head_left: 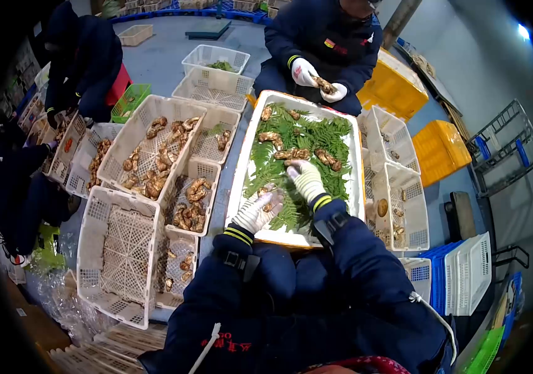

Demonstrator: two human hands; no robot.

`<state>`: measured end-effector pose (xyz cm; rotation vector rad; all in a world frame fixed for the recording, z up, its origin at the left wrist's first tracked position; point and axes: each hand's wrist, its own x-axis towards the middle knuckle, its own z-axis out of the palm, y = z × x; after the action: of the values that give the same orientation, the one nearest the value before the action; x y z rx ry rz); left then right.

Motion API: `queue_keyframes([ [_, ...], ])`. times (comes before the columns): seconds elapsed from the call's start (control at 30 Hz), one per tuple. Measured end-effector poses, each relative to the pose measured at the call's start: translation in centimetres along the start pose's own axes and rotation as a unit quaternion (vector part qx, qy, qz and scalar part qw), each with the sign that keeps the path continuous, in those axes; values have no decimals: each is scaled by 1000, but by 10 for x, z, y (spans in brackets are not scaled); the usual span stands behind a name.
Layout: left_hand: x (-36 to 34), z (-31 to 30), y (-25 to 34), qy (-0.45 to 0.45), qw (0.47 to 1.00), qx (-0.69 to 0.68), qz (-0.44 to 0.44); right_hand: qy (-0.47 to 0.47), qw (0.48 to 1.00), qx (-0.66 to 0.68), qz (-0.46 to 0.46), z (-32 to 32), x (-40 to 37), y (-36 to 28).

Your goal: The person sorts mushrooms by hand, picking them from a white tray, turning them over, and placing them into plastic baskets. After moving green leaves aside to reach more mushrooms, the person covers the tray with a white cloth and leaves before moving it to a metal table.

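We note our left hand [257,213] cupping a mushroom [267,201] in a narrow grip at the near end of the white tray [239,181], right hand [308,179] laid mid-tray, its grip unreadable; the fern bed [304,131] seemingly cushions the other mushrooms [328,159].

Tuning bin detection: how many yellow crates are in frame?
2. One yellow crate sits beside the co-worker, beyond the fern tray. The other yellow crate is on the floor farther right, next to the white baskets. Others may be hidden off-frame.
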<state>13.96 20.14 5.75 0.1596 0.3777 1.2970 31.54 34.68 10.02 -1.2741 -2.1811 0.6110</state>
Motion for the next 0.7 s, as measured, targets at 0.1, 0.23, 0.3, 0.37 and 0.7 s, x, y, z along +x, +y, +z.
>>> queue_keyframes([
  [0.1, -6, 13, 2, -1, 999, 25, 21, 54, 976, -197, -80, 10, 42, 17],
  [0.23, -12, 22, 7, -1, 1000, 13, 27, -12, 926, -357, -121, 24, 72, 16],
  [0.3, -12, 26, 9, 23, 999, 2, 45, -17, 918, -385, -91, 31, 78, 14],
  [0.37, -7, 15, 6, 22, 998, -8, 63, -28, 918, -382, -102, 35, 86, 20],
  [0.7, 1, 7, -1, 29, 992, 10, 124, -137, 703, 643, 272, 3, -7, -21],
])
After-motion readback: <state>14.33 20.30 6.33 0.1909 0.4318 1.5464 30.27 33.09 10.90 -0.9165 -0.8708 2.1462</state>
